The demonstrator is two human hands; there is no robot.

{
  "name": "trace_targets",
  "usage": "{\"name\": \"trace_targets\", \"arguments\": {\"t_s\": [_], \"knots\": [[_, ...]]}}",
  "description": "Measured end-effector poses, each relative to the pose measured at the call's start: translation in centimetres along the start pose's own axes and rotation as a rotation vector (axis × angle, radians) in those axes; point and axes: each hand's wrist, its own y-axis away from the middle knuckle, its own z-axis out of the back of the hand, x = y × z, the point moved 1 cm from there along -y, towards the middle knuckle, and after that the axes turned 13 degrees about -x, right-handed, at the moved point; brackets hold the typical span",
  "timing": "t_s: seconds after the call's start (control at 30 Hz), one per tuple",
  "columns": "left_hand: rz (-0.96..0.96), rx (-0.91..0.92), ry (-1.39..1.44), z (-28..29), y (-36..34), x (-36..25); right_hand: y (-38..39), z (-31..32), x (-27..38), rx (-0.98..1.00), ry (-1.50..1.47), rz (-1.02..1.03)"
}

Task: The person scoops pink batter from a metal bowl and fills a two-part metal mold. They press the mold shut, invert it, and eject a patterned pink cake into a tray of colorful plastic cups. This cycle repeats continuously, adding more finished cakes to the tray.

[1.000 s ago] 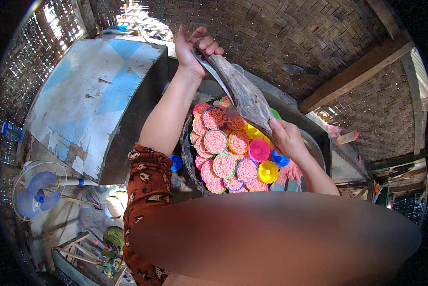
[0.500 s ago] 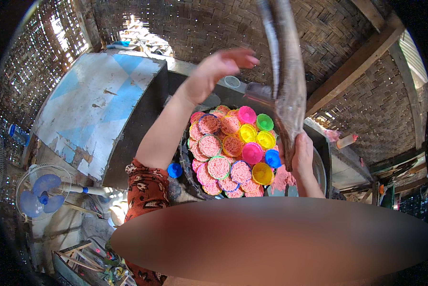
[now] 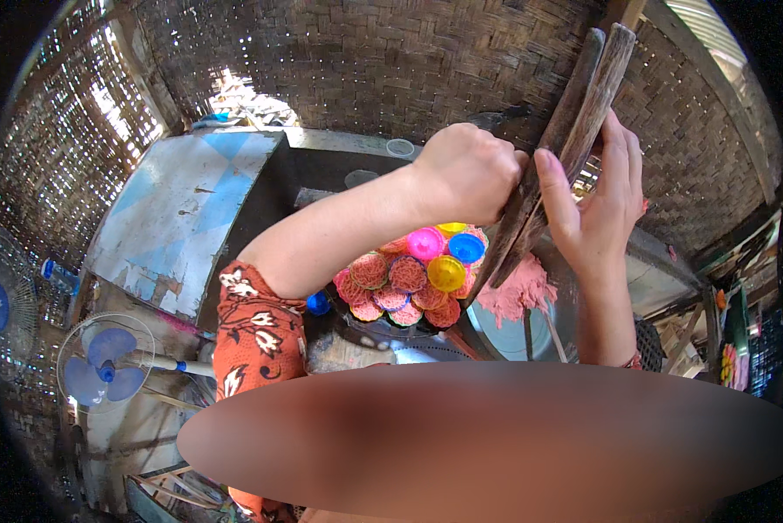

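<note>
Woven bamboo walls (image 3: 391,70) are seen at the far side, with a worn blue and white panel (image 3: 182,218) to the left and a blue fan (image 3: 104,370) at the near left. A long wooden stick (image 3: 557,157) is held upright and slightly tilted between both hands, above a tray (image 3: 356,322) of round pinkish-red cakes (image 3: 391,292) and small coloured plastic cups (image 3: 446,272) in pink, yellow and blue. The left hand (image 3: 470,174) is closed in a fist round the stick's middle; the right hand (image 3: 600,205) is laid against its right side with fingers extended and the thumb pressed on it, so its grip is loose but in contact. Half a second ago the left hand was open and off the stick, which was held by the right hand alone from below; both hands are now higher on it. A lump of pink dough (image 3: 518,292) is seen just right of the tray. A small clear bottle with a blue cap (image 3: 60,275) is seen at the far left.
</note>
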Motion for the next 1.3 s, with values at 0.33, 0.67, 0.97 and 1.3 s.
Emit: {"name": "trace_targets", "arguments": {"t_s": [0.33, 0.67, 0.97, 1.3], "knots": [[0.126, 0.676, 0.188, 4.8, 0.8, -9.3, 4.5, 10.8, 0.4, 0.55, -0.694, -0.178], [1.323, 0.122, 1.177, 6.3, 10.5, -1.3, 9.0, 18.5, -7.8, -0.695, -0.917, -0.698], [0.337, -0.589, 1.527, 2.2, 5.9, -6.9, 12.4, 8.0, -1.4, -0.443, -1.339, -0.705], [0.722, -1.384, 1.126, 11.4, 17.0, -6.9, 34.8, 8.5, -18.6, 1.401, 0.423, -0.737]]}}
